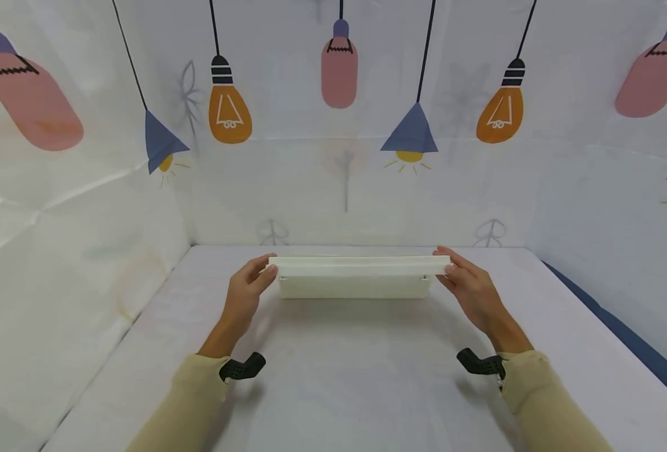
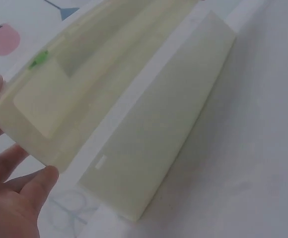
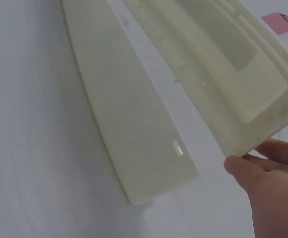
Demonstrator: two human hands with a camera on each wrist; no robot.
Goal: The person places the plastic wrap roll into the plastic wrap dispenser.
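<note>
A long cream plastic lid (image 1: 359,266) is held level between the hands in the head view, above a matching cream box (image 1: 353,287) on the white table. My left hand (image 1: 245,292) pinches the lid's left end, thumb on the near side. At the opposite end, my right hand (image 1: 471,292) pinches it likewise. Both wrist views show a gap between the lid (image 2: 104,84) and the box (image 3: 129,114), and the lid's recessed underside. A small green piece (image 2: 38,59) shows at the lid's far edge in the left wrist view. The box's inside is hidden.
The white tabletop (image 1: 362,376) spreads in front of the box. White sheets printed with lamps and bulbs hang as a back wall (image 1: 288,188) and at both sides. A dark blue strip (image 1: 622,326) runs along the right edge.
</note>
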